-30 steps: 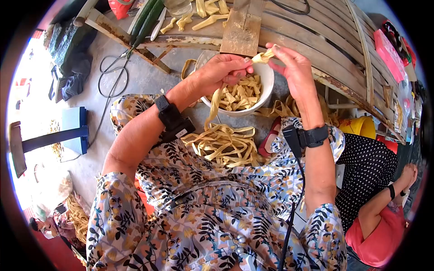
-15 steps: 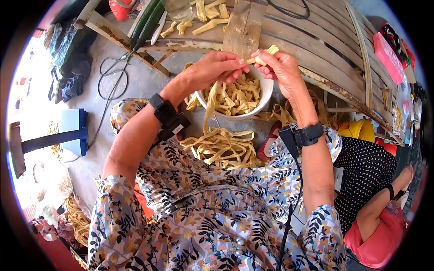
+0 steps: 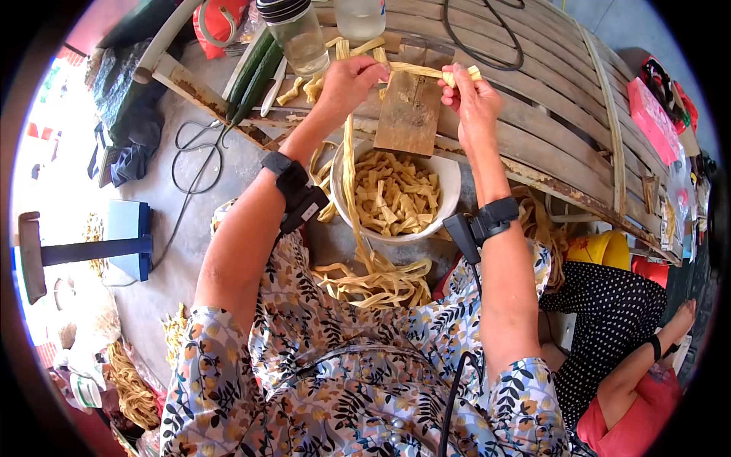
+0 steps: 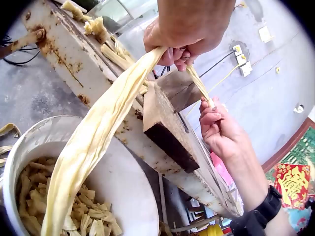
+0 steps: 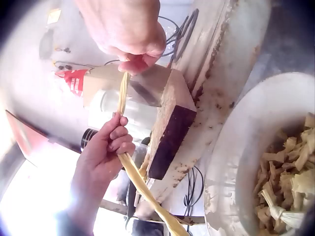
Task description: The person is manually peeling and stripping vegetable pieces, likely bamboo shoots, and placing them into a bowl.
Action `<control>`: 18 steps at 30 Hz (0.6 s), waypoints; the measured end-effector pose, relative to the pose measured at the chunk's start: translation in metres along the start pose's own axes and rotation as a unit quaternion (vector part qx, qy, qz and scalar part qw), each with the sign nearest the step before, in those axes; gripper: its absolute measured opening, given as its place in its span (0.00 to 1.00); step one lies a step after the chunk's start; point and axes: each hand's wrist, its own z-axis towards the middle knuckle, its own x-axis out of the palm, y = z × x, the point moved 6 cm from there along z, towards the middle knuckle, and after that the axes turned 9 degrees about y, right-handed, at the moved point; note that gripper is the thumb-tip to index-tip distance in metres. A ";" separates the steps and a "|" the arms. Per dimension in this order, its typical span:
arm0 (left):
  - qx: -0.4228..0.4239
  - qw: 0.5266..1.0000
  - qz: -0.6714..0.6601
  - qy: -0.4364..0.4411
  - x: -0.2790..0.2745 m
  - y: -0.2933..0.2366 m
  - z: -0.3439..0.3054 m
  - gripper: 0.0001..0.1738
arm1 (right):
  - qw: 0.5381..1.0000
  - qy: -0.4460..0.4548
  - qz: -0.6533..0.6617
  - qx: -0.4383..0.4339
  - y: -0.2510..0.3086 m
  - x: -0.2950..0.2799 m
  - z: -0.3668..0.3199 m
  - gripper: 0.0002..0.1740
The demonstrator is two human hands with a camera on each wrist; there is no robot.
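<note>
A long pale-yellow fibrous strip (image 4: 101, 130) is stretched between my two hands above the wooden board (image 3: 407, 114). My left hand (image 3: 352, 80) grips it, and its loose length hangs from that hand past the white bowl (image 3: 451, 186). Toward the strip's other end, my right hand (image 3: 476, 95) pinches a bunched, knot-like part (image 3: 461, 77) between thumb and fingers. In the right wrist view, the taut section (image 5: 123, 93) runs straight between both hands. Short yellow pieces (image 3: 396, 198) fill the bowl below, some of them knotted.
The board lies on a slatted bench (image 3: 533, 99) with a rusty edge. Jars (image 3: 297, 38), cucumbers (image 3: 255, 80) and a black cable (image 3: 487, 57) are on the bench. Loose strips (image 3: 381, 283) lie below the bowl. Another person (image 3: 632, 396) sits at the right.
Both hands have moved forward from above the bowl to over the board and spread apart, pulling the strip taut between them. The head view has shifted, showing more of the jars.
</note>
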 end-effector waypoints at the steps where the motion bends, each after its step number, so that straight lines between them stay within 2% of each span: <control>1: 0.000 1.000 0.012 -0.015 0.000 0.005 0.004 0.12 | 1.000 -0.007 0.003 0.000 -0.004 -0.002 0.003 0.13; 4: 0.040 0.999 0.005 -0.029 0.005 0.009 0.009 0.11 | 1.000 -0.019 0.006 0.009 -0.014 -0.009 0.006 0.13; 9: 0.021 0.999 0.011 -0.044 0.008 0.022 0.013 0.11 | 0.999 -0.029 0.003 0.035 -0.026 -0.013 0.008 0.12; 13: -0.028 0.992 0.062 -0.104 0.000 0.055 0.009 0.10 | 0.992 -0.056 -0.103 0.049 -0.031 -0.024 -0.003 0.12; 14: -0.064 0.995 0.021 -0.069 -0.003 0.039 0.000 0.10 | 0.992 -0.049 -0.110 0.046 -0.023 -0.023 -0.008 0.12; 16: -0.048 0.996 -0.075 0.012 0.001 0.017 -0.016 0.10 | 0.992 -0.010 -0.122 0.037 -0.005 -0.013 -0.022 0.13; 18: -0.037 0.968 -0.215 0.121 0.009 0.011 -0.034 0.10 | 0.974 0.051 -0.191 0.109 0.007 -0.003 -0.042 0.14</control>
